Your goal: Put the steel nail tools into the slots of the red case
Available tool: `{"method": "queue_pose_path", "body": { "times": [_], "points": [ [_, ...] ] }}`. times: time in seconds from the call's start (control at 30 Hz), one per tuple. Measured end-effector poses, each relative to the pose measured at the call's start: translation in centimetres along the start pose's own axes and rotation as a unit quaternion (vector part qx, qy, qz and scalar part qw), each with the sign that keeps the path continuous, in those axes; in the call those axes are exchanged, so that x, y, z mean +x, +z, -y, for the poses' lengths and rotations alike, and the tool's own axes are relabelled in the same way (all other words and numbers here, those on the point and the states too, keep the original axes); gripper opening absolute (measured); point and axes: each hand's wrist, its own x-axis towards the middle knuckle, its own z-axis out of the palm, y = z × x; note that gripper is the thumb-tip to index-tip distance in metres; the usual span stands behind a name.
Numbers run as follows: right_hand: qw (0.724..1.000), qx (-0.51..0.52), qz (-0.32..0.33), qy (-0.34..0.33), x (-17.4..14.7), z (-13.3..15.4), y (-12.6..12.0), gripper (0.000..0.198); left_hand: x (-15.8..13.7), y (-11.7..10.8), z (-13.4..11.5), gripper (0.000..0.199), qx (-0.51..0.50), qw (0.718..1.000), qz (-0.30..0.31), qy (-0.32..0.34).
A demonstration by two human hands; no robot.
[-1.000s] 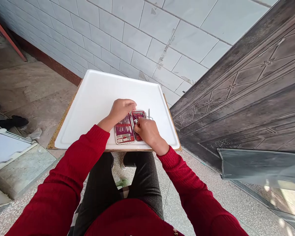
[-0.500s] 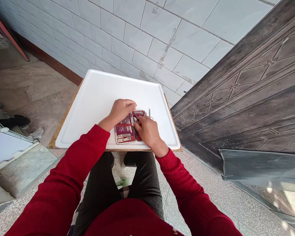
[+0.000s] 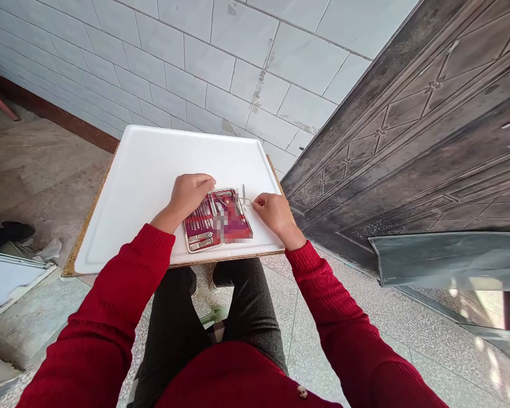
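An unfolded manicure case (image 3: 241,233) with a dark red lining lies on a white tray (image 3: 131,187). Slim metal tools fill its left half, with nail clippers (image 3: 200,241) along the bottom; part of the right half is blurred. Just right of the case, small scissors (image 3: 243,195) point away from me. Thumb and fingers of my right hand (image 3: 276,215) are closed at one of their handle loops. My left hand (image 3: 187,195) rests over the case's upper left edge with its fingers pressed together; what they hold, if anything, is hidden.
The tray sits on a board with a rough brown edge (image 3: 77,252). Behind it rises a white tiled wall (image 3: 153,68), and a dark patterned metal door (image 3: 365,164) stands close on the right. Dark and white items (image 3: 15,232) lie on the floor at left.
My right hand has moved right, off the case and onto the scissors' handle, uncovering the case's right half. My left hand stays at the case's upper edge. The view has shifted a little.
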Motion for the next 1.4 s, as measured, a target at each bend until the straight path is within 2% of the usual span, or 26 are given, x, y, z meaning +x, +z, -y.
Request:
{"method": "queue_pose_path", "body": {
  "times": [0.27, 0.47, 0.67, 0.77, 0.87, 0.93, 1.0, 1.1, 1.17, 1.23, 1.4],
  "points": [
    [0.994, -0.089, 0.06, -0.011, 2.8, 1.3, -0.3, 0.023, 0.0, -0.1, 0.1, 0.024, 0.03, 0.999, -0.009, 0.002],
    [0.982, -0.153, 0.103, -0.047, 4.3, 1.8, -0.5, 0.024, 0.0, -0.1, 0.3, 0.027, 0.054, 0.998, -0.002, 0.014],
    [0.975, -0.158, 0.135, -0.075, 4.8, 1.6, -1.0, 0.016, 0.1, 0.0, 0.4, 0.026, 0.079, 0.997, -0.003, 0.017],
    [0.984, -0.087, 0.137, -0.067, 4.6, 0.6, -1.3, 0.009, 0.1, 0.0, 0.4, 0.026, 0.083, 0.996, -0.001, 0.022],
    [0.986, 0.074, 0.141, -0.046, 4.4, -0.6, -1.1, 0.008, 0.2, 0.1, 0.5, 0.026, 0.088, 0.996, -0.003, 0.025],
    [0.968, 0.207, 0.14, -0.026, 4.4, -1.4, -0.8, 0.011, 0.2, 0.1, 0.6, 0.027, 0.093, 0.995, -0.003, 0.026],
    [0.938, 0.316, 0.14, -0.004, 4.3, -2.1, -0.4, 0.018, 0.2, 0.1, 0.6, 0.027, 0.095, 0.995, -0.003, 0.025],
    [0.896, 0.421, 0.14, 0.014, 3.9, -2.9, -0.4, 0.023, 0.2, 0.1, 0.6, 0.026, 0.093, 0.995, -0.003, 0.023],
    [0.878, 0.456, 0.146, 0.016, 3.1, -3.2, -0.8, 0.021, 0.3, 0.2, 0.6, 0.026, 0.093, 0.995, -0.004, 0.02],
    [0.866, 0.466, 0.181, 0.003, 2.0, -3.2, -1.4, 0.018, 0.2, 0.2, 0.6, 0.025, 0.093, 0.995, -0.005, 0.021],
    [0.844, 0.414, 0.338, -0.048, -0.6, -2.1, -1.9, 0.009, 0.1, 0.2, 0.4, 0.024, 0.093, 0.995, -0.005, 0.025]
  ]
}}
